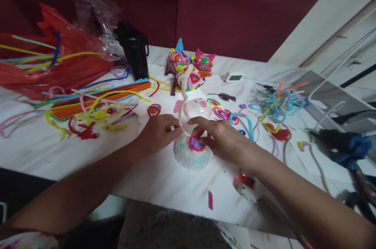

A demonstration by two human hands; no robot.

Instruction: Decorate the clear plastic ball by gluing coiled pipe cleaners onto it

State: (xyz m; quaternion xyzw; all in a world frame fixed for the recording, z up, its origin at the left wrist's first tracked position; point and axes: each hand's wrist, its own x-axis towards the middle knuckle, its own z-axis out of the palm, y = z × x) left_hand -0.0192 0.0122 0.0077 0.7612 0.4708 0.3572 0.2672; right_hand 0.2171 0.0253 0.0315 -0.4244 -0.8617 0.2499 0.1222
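A cream pipe cleaner rises upright from the fingertips of my left hand, which pinches its lower part. The lower end bends toward a flat pink and purple pipe cleaner coil. My right hand has its curled fingers closed on that coil, in front of a clear plastic ball with bluish-green bits showing in it. Whether the coil is fixed to the ball cannot be made out. Just behind my fingers lies a second clear ball with pink pieces on it.
Decorated balls with horns stand at the back, near a black bottle. Pipe cleaner bundles and a red plastic bag fill the left. Tangled scraps, cables and a red-lit device are on the right.
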